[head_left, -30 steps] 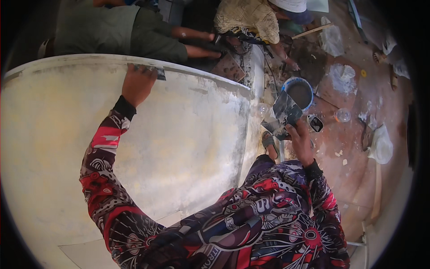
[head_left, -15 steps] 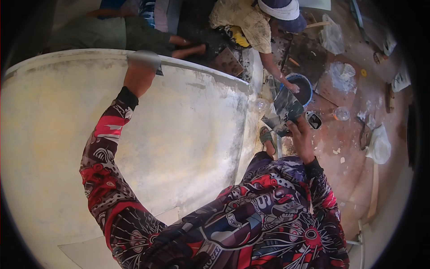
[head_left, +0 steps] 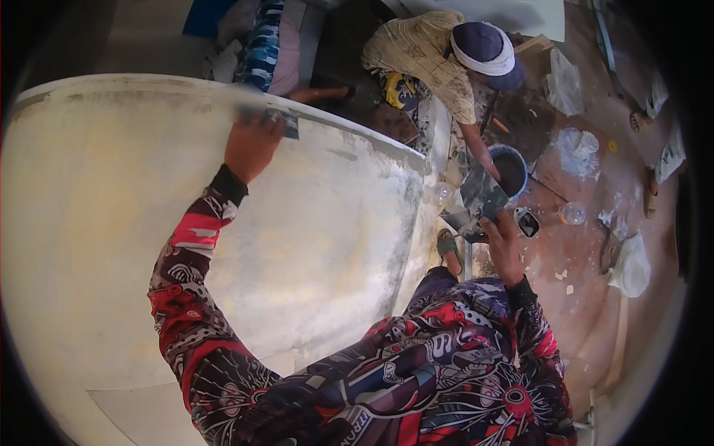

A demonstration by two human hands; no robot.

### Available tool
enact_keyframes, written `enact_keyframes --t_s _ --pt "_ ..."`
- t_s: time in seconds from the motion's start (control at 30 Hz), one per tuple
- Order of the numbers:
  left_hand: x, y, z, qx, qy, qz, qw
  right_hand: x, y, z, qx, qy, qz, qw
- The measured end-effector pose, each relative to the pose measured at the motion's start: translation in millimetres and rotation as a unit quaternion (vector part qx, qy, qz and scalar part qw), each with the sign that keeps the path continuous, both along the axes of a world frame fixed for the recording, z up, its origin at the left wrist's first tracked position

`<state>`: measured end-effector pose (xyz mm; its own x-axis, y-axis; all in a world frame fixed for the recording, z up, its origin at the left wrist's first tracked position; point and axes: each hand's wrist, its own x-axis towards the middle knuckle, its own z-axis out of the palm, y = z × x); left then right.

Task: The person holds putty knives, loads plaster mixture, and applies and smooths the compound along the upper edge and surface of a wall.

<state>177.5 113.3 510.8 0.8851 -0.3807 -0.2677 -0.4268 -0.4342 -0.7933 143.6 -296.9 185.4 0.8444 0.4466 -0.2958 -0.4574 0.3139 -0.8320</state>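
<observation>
Close below the top edge of the pale wall (head_left: 223,223), my left hand (head_left: 254,147) is closed round a small dark scraper (head_left: 291,123). Part of the scraper's blade shows beside my fingers; the area above the hand is blurred. My right hand (head_left: 506,249) grips the lower corner of a dark flat plate (head_left: 482,199) smeared with grey paste. That plate is held out in front of my body, off the wall and near a blue-rimmed bucket (head_left: 525,178). My thumb lies on the plate's face.
A co-worker in a cap (head_left: 482,52) bends over with one arm in the bucket. Plastic bags (head_left: 564,83), a clear plastic container (head_left: 573,213), a cut-open container (head_left: 526,222) and a white bag (head_left: 631,266) lie on the stained floor. A sandalled foot (head_left: 450,247) stands by the wall.
My left hand with the scraper has shifted right and slightly down along the wall's top. The co-worker's hand has gone deeper into the bucket. Another person beyond the wall is mostly out of view.
</observation>
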Motion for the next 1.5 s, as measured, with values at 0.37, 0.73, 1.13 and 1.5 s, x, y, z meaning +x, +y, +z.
enact_keyframes --t_s 0.37,0.73,1.13,1.5 --pt "10.3 41.6 4.2 0.078 -0.003 -0.022 0.997 -11.4 3.9 7.8 0.03 -0.009 0.0 1.0" --pt "15.0 1.9 1.9 0.028 0.033 0.062 0.997 -12.8 -9.4 -7.9 -0.001 0.01 -0.015 1.0" --pt "23.9 28.0 -1.2 0.051 0.008 0.006 0.999 -20.9 -17.1 4.6 0.02 0.007 -0.019 1.0" --pt "-11.6 31.6 -9.1 0.092 0.002 -0.002 0.996 0.2 -21.0 4.2 0.004 0.002 -0.031 1.0"
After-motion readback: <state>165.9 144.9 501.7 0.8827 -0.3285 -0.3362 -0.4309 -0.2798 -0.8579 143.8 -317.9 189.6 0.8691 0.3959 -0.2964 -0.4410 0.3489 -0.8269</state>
